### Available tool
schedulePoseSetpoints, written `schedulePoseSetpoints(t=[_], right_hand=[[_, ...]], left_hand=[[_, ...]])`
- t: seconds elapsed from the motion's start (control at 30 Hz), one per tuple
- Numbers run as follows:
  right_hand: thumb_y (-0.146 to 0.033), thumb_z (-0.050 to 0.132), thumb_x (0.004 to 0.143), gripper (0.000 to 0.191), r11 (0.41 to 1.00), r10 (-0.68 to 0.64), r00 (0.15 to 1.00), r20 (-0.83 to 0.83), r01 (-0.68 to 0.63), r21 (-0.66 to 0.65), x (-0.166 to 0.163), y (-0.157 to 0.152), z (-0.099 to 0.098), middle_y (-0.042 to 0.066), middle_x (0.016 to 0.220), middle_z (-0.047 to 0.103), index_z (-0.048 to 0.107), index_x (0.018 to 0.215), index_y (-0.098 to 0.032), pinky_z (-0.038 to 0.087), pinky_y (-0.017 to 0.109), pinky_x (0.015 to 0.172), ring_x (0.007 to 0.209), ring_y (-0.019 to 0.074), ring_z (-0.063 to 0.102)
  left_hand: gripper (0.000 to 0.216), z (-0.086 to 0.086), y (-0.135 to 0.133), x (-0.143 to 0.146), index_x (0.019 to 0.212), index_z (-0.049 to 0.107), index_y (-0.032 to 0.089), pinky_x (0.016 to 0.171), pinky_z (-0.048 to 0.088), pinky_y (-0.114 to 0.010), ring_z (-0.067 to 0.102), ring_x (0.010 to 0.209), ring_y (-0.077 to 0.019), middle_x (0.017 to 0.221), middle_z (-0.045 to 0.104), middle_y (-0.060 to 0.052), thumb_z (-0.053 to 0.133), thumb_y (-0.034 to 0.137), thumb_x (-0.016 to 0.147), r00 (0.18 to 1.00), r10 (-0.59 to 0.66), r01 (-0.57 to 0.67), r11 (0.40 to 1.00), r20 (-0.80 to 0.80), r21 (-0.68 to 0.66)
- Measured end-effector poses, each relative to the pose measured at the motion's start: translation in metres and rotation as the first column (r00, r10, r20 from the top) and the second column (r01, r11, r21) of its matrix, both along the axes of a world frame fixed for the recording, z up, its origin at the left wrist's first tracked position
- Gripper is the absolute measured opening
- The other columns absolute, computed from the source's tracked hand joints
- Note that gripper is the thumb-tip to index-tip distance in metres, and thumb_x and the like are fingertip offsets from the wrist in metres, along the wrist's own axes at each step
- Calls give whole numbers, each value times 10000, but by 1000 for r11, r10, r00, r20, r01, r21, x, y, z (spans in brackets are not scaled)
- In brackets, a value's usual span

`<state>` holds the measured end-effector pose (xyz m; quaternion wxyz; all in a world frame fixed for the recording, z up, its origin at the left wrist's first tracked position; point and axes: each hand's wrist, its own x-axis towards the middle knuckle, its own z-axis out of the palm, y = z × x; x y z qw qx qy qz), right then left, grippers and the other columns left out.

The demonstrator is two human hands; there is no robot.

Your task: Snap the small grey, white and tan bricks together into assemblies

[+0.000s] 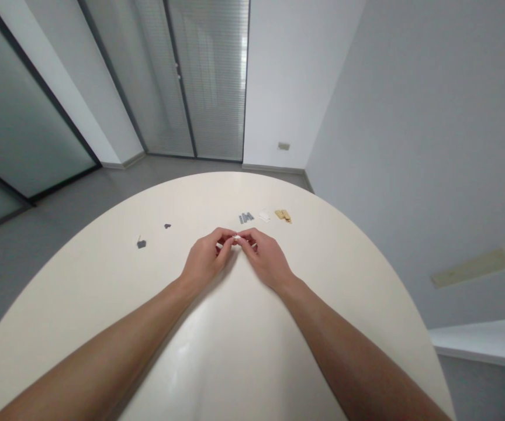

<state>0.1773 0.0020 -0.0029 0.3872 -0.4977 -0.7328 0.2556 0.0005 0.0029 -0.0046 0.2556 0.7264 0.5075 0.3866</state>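
Left hand (204,261) and right hand (266,260) pinching a tiny white piece (237,238), perhaps plastic, over the round bench (305,345), grey bits (246,218), tan bits (283,215) near its far edge

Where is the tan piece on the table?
In the head view, the tan piece lies toward the far edge of the round cream table, just right of a small white piece and beyond the person's right hand.

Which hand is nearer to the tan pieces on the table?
The right hand is nearer: it is just in front of the tan pieces, slightly to their left. The left hand is farther, in front of them and well to their left.
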Motion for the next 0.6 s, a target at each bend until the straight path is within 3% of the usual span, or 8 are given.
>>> schedulePoseSetpoints(t=[0.4,0.6], right_hand=[[-387,477,1027,256,1000,23,1000,4,-23,0,0,0,1,30,971,744,687,1032,-239,475,296,777,862,166,662],[-352,526,1001,190,999,4,1000,-30,-3,40,-1,1,2,25,991,735,678,1029,-240,484,297,770,828,156,645]], left_hand=[[228,0,0,1,1059,688,227,715,544,-301,684,815,-177,1018,761,-44,525,352,960,1000,3,-3,1000,-4,8],[223,0,0,1,1038,694,239,701,530,-296,676,773,-168,995,760,-28,534,376,963,999,39,-39,999,-22,-6]])
